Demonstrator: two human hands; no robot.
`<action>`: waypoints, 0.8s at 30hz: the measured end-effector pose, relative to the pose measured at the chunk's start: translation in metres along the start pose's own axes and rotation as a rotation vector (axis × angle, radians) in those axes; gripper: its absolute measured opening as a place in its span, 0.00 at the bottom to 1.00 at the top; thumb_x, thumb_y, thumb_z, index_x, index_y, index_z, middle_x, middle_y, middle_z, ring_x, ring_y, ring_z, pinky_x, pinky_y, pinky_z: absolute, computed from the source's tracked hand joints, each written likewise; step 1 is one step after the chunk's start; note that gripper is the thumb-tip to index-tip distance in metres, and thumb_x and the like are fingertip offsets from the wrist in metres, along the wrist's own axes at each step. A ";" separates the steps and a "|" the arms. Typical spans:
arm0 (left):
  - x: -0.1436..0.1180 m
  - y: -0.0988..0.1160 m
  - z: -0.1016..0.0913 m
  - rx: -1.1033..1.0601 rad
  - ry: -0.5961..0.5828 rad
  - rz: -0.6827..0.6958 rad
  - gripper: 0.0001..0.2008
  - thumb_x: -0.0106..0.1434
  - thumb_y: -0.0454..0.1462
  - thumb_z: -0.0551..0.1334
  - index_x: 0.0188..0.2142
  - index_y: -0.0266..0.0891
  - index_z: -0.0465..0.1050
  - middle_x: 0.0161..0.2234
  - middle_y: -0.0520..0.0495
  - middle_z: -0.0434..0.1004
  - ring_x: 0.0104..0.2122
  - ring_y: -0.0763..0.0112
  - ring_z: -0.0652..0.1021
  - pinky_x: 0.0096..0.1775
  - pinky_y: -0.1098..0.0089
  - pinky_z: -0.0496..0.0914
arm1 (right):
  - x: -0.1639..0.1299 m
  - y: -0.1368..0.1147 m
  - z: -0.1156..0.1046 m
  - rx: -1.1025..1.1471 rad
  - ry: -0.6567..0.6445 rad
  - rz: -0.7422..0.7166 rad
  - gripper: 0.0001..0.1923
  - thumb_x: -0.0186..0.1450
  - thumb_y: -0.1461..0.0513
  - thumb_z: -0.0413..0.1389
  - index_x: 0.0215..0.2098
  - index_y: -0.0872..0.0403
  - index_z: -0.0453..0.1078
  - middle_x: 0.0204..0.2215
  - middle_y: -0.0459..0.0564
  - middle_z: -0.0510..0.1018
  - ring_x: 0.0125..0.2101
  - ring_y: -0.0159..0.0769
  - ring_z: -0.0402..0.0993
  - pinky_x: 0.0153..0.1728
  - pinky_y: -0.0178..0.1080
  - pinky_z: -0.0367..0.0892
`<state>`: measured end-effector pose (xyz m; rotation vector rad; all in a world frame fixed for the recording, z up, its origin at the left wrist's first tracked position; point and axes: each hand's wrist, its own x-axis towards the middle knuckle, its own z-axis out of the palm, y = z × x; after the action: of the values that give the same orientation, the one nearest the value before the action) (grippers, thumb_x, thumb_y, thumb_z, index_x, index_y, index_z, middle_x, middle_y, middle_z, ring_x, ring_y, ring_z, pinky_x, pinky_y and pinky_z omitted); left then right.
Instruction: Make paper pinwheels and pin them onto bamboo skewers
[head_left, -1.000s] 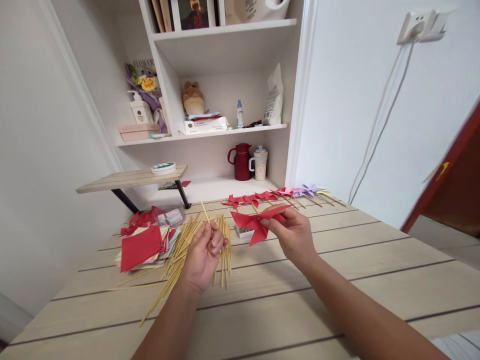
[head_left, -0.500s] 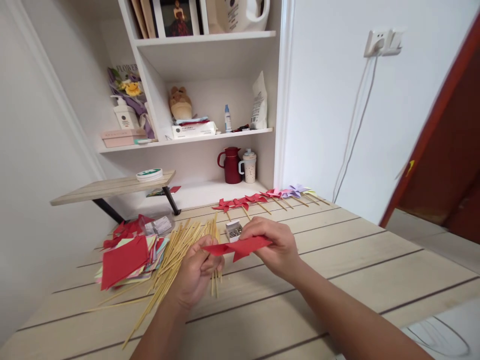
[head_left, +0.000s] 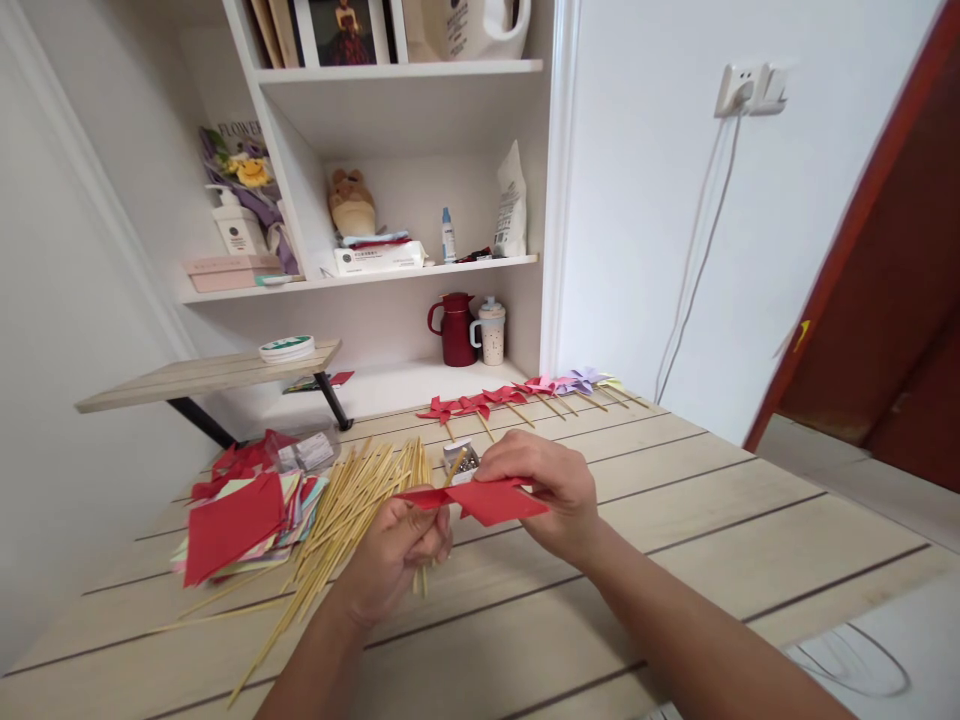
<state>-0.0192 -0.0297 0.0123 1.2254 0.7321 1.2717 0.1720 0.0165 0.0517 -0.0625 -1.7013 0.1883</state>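
Grip of our right hand (head_left: 562, 495) pinching folded red paper (head_left: 499, 502) above the counter (head_left: 660, 500), our left hand (head_left: 394, 555) closed round a stick (head_left: 456, 466) behind it, box (head_left: 463, 479) just beyond, loose sticks (head_left: 360, 510) left, pinwheels (head_left: 475, 404) far.

My feed shows folded paper (head_left: 501, 503) solid red. Sticks (head_left: 364, 500) tan-yellow. Sheets (head_left: 234, 530), left: red on top, pastels below. Far pinwheels (head_left: 536, 388), left to right: red, pink, lilac, pale yellow. Table (head_left: 712, 500) beige, dark stripes. Jug (head_left: 458, 332) dark red. Cup (head_left: 492, 335) cream, dark specks. Right wall (head_left: 637, 200) white, door (head_left: 885, 330) red-brown.
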 end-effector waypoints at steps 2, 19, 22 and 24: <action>0.000 0.000 0.000 0.000 0.000 0.004 0.26 0.59 0.51 0.69 0.15 0.42 0.63 0.13 0.59 0.44 0.18 0.74 0.54 0.28 0.67 0.59 | 0.000 0.000 0.000 -0.007 -0.003 -0.002 0.13 0.63 0.73 0.56 0.38 0.51 0.76 0.29 0.49 0.82 0.29 0.37 0.79 0.30 0.40 0.75; -0.004 0.003 0.002 0.042 -0.083 -0.019 0.25 0.64 0.52 0.64 0.17 0.42 0.67 0.13 0.59 0.46 0.18 0.74 0.51 0.28 0.67 0.59 | 0.000 -0.001 0.000 0.001 -0.011 0.018 0.12 0.62 0.74 0.57 0.37 0.53 0.76 0.28 0.50 0.82 0.30 0.36 0.79 0.30 0.38 0.75; -0.003 0.000 0.000 0.030 -0.099 -0.010 0.23 0.64 0.53 0.64 0.21 0.40 0.71 0.13 0.60 0.45 0.17 0.75 0.51 0.27 0.67 0.59 | 0.000 -0.002 0.000 0.002 -0.007 0.019 0.11 0.64 0.73 0.58 0.37 0.52 0.76 0.28 0.50 0.82 0.30 0.36 0.79 0.30 0.38 0.75; -0.003 -0.001 -0.002 0.016 -0.117 -0.005 0.22 0.65 0.52 0.64 0.23 0.39 0.73 0.13 0.60 0.45 0.17 0.75 0.51 0.27 0.68 0.60 | 0.000 -0.002 0.000 0.001 -0.004 0.020 0.10 0.64 0.72 0.58 0.37 0.53 0.76 0.28 0.50 0.82 0.29 0.36 0.79 0.29 0.38 0.75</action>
<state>-0.0216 -0.0317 0.0097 1.2989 0.6614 1.1816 0.1722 0.0146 0.0523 -0.0788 -1.7050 0.2044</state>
